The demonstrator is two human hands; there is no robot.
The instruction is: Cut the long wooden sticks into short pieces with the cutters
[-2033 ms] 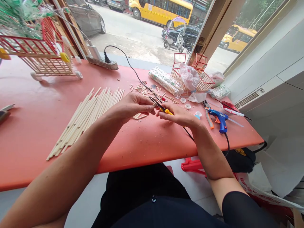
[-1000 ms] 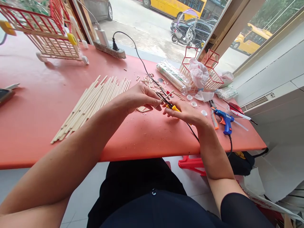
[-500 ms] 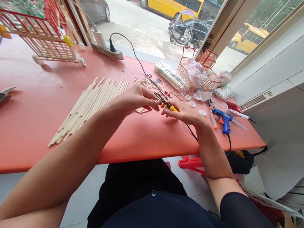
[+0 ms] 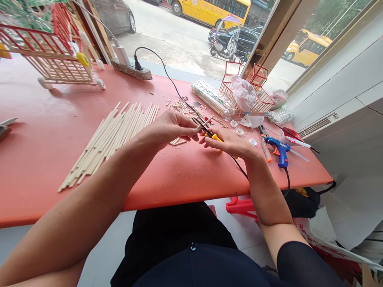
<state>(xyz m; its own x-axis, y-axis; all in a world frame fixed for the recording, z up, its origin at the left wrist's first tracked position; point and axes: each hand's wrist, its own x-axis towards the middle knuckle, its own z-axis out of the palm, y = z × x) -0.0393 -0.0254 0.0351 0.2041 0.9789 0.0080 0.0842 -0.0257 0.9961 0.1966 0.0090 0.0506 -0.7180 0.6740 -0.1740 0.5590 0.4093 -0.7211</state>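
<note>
Over the pink table (image 4: 179, 175), my left hand (image 4: 178, 126) pinches a short wooden stick (image 4: 208, 120) between thumb and fingers. My right hand (image 4: 224, 142) is wrapped round the yellow handles of a cutting tool (image 4: 215, 138). Its dark jaws lie against the stick close to my left fingertips; whether they are fully closed cannot be made out. Long wooden sticks (image 4: 104, 143) lie side by side to the left, partly behind my left forearm. Small cut pieces (image 4: 182, 107) are scattered beyond my hands.
A blue glue gun (image 4: 278, 149) and orange-handled pliers (image 4: 265, 148) lie at the right, near white rings (image 4: 239, 132). Wrapped sticks (image 4: 212, 97) and a small basket frame (image 4: 263, 99) stand behind. A power strip (image 4: 133, 69) sits by the window; a wooden cart (image 4: 60, 59) is back left.
The whole view has shifted slightly. My hands keep the same hold on the stick and the cutting tool, with hardly any visible movement between them.
</note>
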